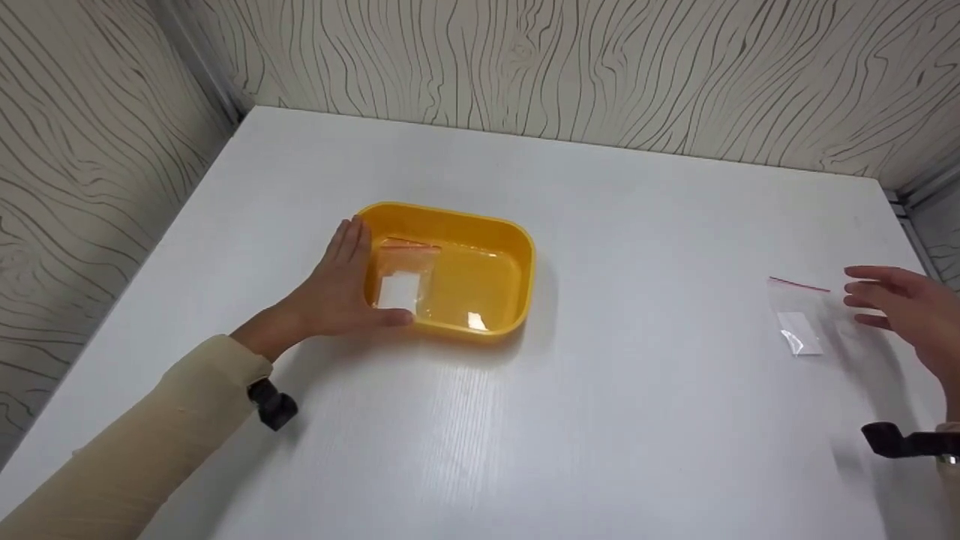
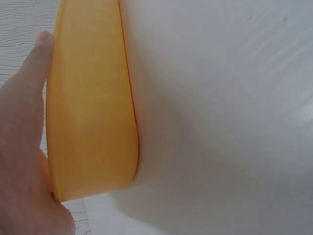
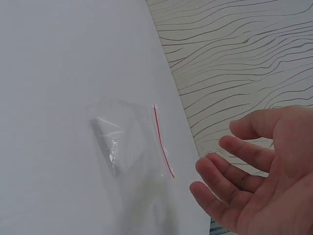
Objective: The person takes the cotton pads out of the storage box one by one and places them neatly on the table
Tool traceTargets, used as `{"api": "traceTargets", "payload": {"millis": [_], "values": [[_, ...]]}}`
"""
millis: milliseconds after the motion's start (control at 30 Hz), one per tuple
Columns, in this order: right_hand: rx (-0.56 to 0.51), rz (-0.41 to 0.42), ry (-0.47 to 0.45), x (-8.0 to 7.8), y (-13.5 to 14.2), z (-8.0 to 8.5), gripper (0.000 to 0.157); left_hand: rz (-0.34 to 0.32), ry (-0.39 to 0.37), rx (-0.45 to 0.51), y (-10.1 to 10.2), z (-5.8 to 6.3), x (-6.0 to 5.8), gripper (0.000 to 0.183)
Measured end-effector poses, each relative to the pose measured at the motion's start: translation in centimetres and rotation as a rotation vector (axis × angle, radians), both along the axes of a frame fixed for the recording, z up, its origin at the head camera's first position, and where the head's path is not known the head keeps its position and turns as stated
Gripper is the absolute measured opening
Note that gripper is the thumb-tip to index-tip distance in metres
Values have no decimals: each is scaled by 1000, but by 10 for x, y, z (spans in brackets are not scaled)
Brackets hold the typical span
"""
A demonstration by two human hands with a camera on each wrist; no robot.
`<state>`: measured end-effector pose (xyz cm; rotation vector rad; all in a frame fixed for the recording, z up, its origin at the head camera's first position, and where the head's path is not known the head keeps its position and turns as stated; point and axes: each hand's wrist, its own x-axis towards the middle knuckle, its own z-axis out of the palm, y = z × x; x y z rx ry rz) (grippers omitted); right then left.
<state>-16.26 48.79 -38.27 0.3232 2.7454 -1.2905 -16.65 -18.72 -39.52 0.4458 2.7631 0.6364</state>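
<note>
Left of centre, a spread left hand (image 1: 339,294) touches a yellow tray (image 1: 480,229); far right, the loosely parted right hand (image 1: 911,306) hovers near a clear bag (image 1: 798,321).

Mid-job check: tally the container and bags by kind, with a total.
Yellow rounded-rectangular plastic container: 1
Clear plastic bags with red strips: 2 (one inside the container, one outside)
Total: 3
</note>
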Motion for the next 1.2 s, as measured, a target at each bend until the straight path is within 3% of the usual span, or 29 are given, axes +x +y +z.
{"api": "traceTargets", "payload": {"millis": [133,400,733,800,1200], "values": [[-132,17,14,0,0,2,18,-4,13,9,0,0,0,144],[-162,135,115,1,4,-2,33,-2,12,1,0,-1,-1,145],[-596,347,214,0,-3,-3,40,3,-2,0,0,0,-1,145],[-613,386,214,-1,-4,-2,42,2,-1,0,0,1,-1,145],[-801,806,188,-13,-14,-1,53,3,-9,-10,0,1,0,145]]}}
